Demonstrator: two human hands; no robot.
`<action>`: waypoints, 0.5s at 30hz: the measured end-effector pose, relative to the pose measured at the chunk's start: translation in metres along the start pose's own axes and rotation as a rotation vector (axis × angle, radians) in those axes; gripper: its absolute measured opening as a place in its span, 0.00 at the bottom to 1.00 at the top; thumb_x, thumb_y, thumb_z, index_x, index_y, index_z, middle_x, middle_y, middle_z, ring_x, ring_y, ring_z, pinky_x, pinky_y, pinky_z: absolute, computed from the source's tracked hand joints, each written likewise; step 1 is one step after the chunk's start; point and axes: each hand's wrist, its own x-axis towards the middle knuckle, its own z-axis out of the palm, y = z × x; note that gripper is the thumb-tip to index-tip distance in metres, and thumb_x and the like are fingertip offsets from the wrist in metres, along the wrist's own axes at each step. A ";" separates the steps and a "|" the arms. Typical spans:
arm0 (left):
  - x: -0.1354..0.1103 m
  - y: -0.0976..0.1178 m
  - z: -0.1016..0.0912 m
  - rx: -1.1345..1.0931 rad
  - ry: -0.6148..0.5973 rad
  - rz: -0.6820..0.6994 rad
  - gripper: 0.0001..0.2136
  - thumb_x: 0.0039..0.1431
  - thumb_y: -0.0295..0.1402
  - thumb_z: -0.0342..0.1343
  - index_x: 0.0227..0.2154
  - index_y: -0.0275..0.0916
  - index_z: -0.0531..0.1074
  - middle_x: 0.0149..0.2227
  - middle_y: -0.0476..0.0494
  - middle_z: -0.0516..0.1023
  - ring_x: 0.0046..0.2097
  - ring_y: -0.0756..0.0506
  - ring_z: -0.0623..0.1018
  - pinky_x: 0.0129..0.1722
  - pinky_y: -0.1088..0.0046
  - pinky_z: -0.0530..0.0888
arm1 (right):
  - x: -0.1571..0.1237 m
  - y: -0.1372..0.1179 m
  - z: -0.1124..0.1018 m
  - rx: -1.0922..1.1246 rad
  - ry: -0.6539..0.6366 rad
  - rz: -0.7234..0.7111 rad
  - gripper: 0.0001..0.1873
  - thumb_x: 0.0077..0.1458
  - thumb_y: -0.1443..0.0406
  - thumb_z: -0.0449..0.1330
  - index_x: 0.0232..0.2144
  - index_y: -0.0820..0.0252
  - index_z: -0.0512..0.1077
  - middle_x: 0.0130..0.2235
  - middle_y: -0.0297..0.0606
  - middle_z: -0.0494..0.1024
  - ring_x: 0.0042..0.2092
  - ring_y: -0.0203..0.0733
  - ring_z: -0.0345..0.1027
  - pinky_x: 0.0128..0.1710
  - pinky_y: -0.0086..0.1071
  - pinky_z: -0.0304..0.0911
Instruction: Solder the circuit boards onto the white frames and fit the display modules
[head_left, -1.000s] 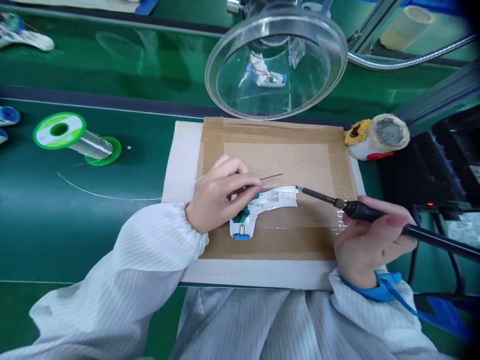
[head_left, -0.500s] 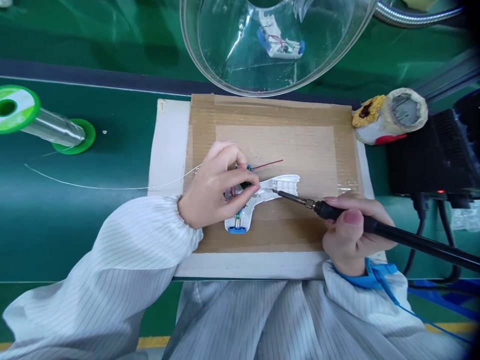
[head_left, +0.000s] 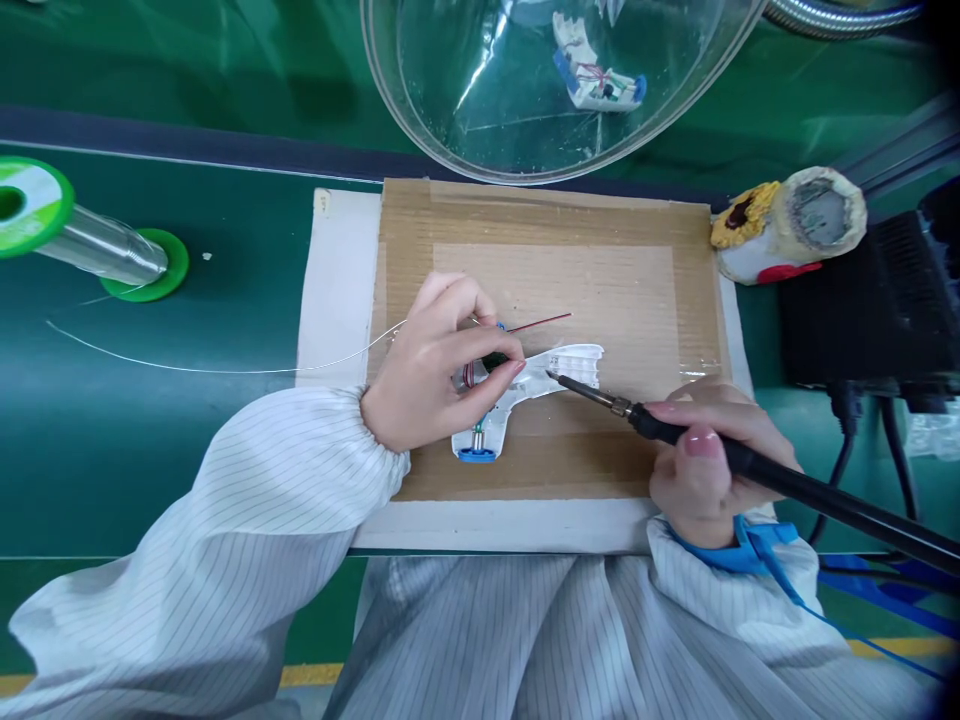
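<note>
My left hand point(head_left: 442, 365) is closed, thumb and index fingertips pressed together above a white plastic housing half point(head_left: 536, 378). Solder wire point(head_left: 262, 371) runs into this hand from the left; its tip is hidden by the fingers. Under the fingers a dark green circuit board point(head_left: 493, 362) partly shows, and a thin dark red wire point(head_left: 540, 322) sticks out to the right. A blue end piece point(head_left: 477, 455) sits at the housing's lower end. My right hand point(head_left: 720, 455) grips a black-handled soldering iron point(head_left: 660, 425), its tip over the housing, right of my left fingertips.
Beneath the work lies a cardboard sheet point(head_left: 585, 470) on a white board. Left stands a solder spool point(head_left: 112, 245). A clear round tub point(head_left: 465, 165) with a similar housing is behind. At right are a decorated jar point(head_left: 780, 230) and a black box point(head_left: 847, 310) with cables.
The soldering iron's tip has drawn slightly away from my left fingertips, along the housing. My left hand keeps its pinch. The whole view has shifted slightly.
</note>
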 end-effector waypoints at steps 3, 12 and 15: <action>0.001 0.001 0.002 0.027 0.028 -0.007 0.05 0.66 0.30 0.59 0.33 0.45 0.76 0.35 0.45 0.70 0.41 0.41 0.73 0.48 0.52 0.73 | 0.001 0.001 0.005 0.033 0.160 -0.017 0.11 0.69 0.59 0.59 0.39 0.51 0.81 0.25 0.31 0.75 0.25 0.39 0.67 0.24 0.36 0.60; 0.003 0.001 0.006 0.049 0.048 0.043 0.05 0.65 0.28 0.60 0.32 0.39 0.77 0.34 0.44 0.70 0.40 0.42 0.72 0.45 0.54 0.73 | -0.002 0.004 0.016 -0.062 0.206 0.055 0.12 0.68 0.55 0.62 0.38 0.51 0.82 0.24 0.28 0.77 0.20 0.34 0.66 0.19 0.32 0.59; 0.004 0.000 0.005 0.049 0.044 0.047 0.05 0.65 0.28 0.60 0.32 0.39 0.77 0.34 0.44 0.70 0.40 0.42 0.72 0.45 0.55 0.72 | -0.004 0.003 0.014 -0.064 0.193 0.087 0.10 0.67 0.55 0.62 0.39 0.49 0.83 0.26 0.28 0.79 0.22 0.35 0.68 0.20 0.33 0.62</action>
